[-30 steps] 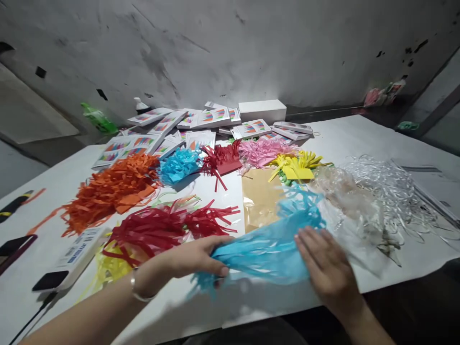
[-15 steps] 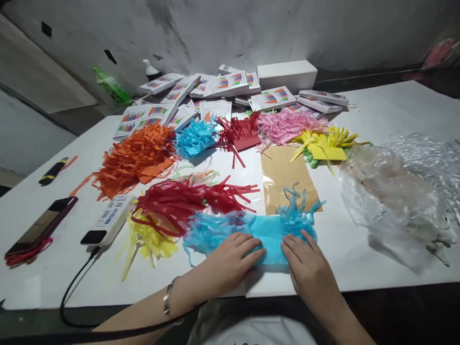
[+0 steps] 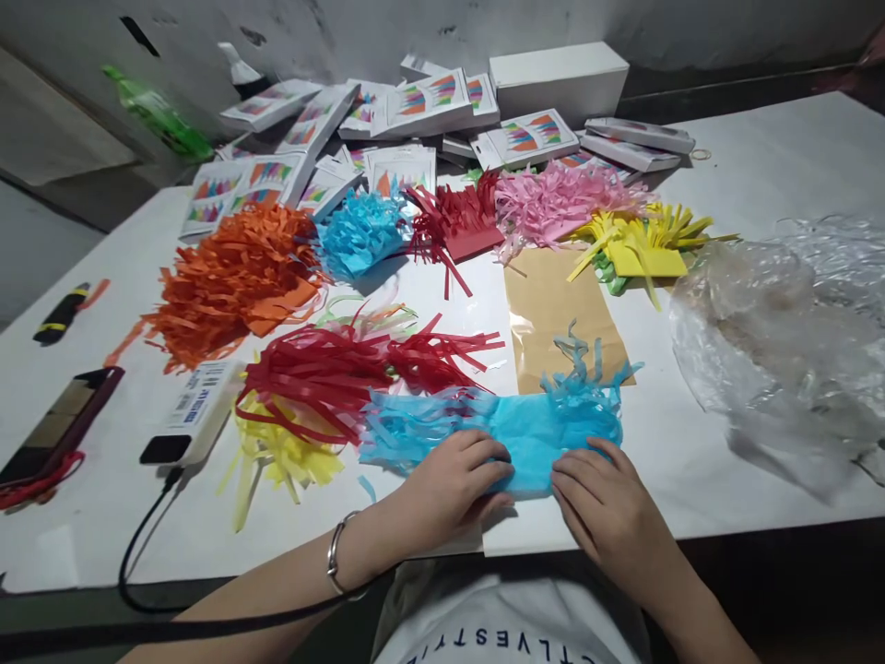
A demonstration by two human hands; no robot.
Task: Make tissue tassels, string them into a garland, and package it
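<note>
Left hand (image 3: 453, 480), right hand (image 3: 601, 503) pressing blue fringed paper (image 3: 529, 429), lengthwise left-to-right

A white paper-covered desk (image 3: 761, 138) carries fringed paper bundles: orange (image 3: 228, 281), red (image 3: 346, 369), pink (image 3: 557, 198) and yellow (image 3: 640, 244). Printed white booklets (image 3: 421, 101) and a white box (image 3: 557, 74) lie at the back. Crumpled clear plastic (image 3: 781, 332) sits right; a dark phone (image 3: 59, 424) left.

A makeshift paper-craft workshop.
Fringed tissue bundles (image 3: 235, 281) and printed packs (image 3: 421, 101) crowd a paper-covered table (image 3: 761, 157) against a scuffed wall (image 3: 387, 28).
</note>
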